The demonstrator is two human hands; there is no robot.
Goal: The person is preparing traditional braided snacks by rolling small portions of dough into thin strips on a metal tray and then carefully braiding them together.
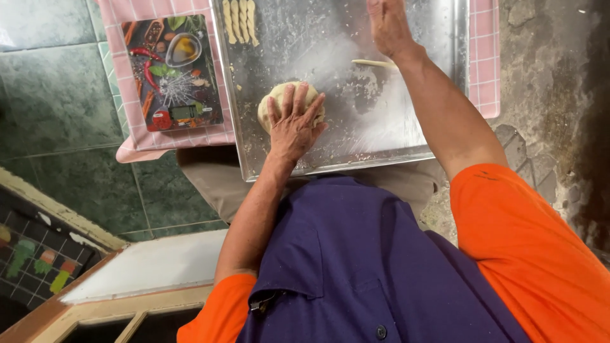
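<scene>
1. Pale dough ball (287,101) sits near the front edge of a floured steel tray (438,38), and the left hand (293,124) lies flat on top of it, fingers (287,100) spread over the lump and pinching nothing.
2. The right hand (389,26) rests palm-down further back on the tray, fingers pressed together; just beside its wrist lies a thin rolled dough rope (373,63), which the hand does not grip.
3. To work the dough well, I judge an even downward press with the palm matters, keeping the ball on the floured patch so it does not stick.
4. Finished dough sticks (240,20) lie side by side at the tray's far left corner, well apart from the ball.
5. A kitchen scale (173,70) printed with spices sits left of the tray on a pink checked cloth (133,136) covering the desk; nothing stands between the hands.
</scene>
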